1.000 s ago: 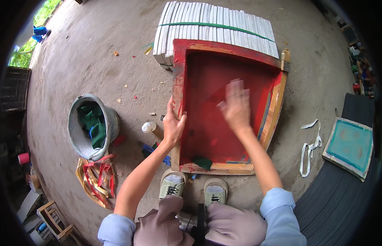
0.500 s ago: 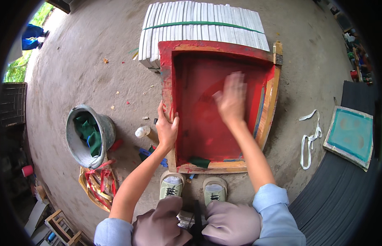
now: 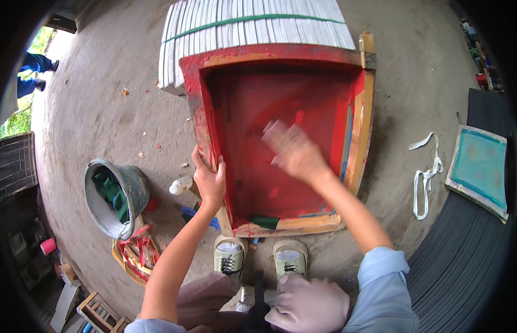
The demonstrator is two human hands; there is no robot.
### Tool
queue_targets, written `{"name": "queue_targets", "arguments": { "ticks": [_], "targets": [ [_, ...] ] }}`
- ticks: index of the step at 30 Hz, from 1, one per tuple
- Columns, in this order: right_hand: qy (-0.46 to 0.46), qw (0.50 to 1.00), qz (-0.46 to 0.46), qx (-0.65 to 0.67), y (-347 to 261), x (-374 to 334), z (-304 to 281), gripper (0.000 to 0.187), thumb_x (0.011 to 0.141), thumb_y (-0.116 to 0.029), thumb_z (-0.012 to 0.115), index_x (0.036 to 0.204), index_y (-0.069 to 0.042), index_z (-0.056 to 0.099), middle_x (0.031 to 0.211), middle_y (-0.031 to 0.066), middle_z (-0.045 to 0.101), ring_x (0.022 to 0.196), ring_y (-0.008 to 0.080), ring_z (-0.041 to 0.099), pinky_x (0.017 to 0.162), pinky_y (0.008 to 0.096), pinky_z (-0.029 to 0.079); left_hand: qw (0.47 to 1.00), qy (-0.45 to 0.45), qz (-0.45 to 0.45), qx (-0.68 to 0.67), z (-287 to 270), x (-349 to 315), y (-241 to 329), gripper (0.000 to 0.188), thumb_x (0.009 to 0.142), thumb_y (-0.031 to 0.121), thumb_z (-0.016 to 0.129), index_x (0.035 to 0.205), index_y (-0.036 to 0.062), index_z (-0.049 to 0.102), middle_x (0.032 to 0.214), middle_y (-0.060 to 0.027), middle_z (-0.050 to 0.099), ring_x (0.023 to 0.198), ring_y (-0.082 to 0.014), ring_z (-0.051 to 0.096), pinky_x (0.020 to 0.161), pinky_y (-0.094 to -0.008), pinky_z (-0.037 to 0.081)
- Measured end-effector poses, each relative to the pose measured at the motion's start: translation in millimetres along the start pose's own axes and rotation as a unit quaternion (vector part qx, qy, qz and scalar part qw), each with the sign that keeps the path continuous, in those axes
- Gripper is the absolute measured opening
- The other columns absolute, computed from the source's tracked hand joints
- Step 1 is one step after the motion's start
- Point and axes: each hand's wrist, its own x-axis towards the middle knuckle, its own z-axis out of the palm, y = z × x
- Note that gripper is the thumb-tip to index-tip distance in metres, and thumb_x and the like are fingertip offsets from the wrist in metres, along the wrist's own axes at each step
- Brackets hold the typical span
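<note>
A wooden screen-printing frame (image 3: 359,119), smeared with red paint, stands before me with its recessed red mesh (image 3: 242,177) facing up. My left hand (image 3: 209,180) is closed round the frame's left bar, thumb on the inner side. Over the middle of the mesh is my right hand (image 3: 297,152), fingers stretched out and blurred by motion; nothing shows in it, though its palm side is hidden. A dark green cloth (image 3: 264,221) lies at the frame's near inner edge.
Behind the frame sits a strapped stack of white slabs (image 3: 253,33). At left are a grey bucket (image 3: 137,188) with green cloth, a white bottle (image 3: 181,185) and ribbons (image 3: 137,255). At right lie a white strap (image 3: 424,183), a teal screen (image 3: 479,169) and dark corrugated sheeting (image 3: 447,266).
My right hand has swept left and toward me across the mesh, turning its fingers leftward. My left hand keeps its hold on the frame. The view has shifted slightly.
</note>
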Motion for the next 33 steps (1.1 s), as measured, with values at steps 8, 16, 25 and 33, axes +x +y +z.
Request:
{"name": "queue_targets", "arguments": {
  "ticks": [8,16,25,33],
  "targets": [
    [0.019,0.997,-0.056,0.05,-33,46,26,0.067,0.087,-0.038,0.06,0.14,0.0,0.044,0.149,0.0166,0.039,0.141,0.0315,0.031,0.115,0.0529,0.022,0.999,0.011,0.041,0.008,4,-1,4,0.056,0.088,0.022,0.062,0.135,0.0056,0.036,0.092,-0.0274,0.064,0.073,-0.0421,0.065,0.067,-0.0476,0.05],
    [0.151,0.949,0.274,-0.044,-2,57,-1,0.073,0.092,-0.038,0.054,0.145,0.006,0.029,0.155,0.0228,0.023,0.144,0.0426,0.019,0.117,0.0513,0.017,1.0,-0.004,-0.001,-0.018,0,-4,9,0.055,0.098,0.04,0.049,0.135,0.0008,0.038,0.078,-0.0269,0.061,0.069,-0.039,0.062,0.067,-0.0425,0.048],
    [0.2,0.938,0.276,-0.068,16,71,-12,0.067,0.091,-0.032,0.055,0.143,0.005,0.034,0.154,0.0212,0.028,0.143,0.0341,0.026,0.116,0.0499,0.021,0.999,-0.02,-0.039,0.004,-4,-1,10,0.049,0.094,0.029,0.057,0.133,0.0045,0.039,0.077,-0.0229,0.064,0.066,-0.039,0.064,0.06,-0.0441,0.05],
    [0.139,0.976,0.133,-0.106,25,85,-23,0.057,0.09,-0.031,0.056,0.14,-0.005,0.046,0.147,0.0115,0.043,0.14,0.026,0.036,0.115,0.0442,0.027,0.999,0.035,0.037,-0.019,1,1,4,0.047,0.096,0.03,0.056,0.131,0.0023,0.04,0.06,-0.0127,0.045,0.052,-0.0254,0.049,0.057,-0.0386,0.043]
  ]
}}
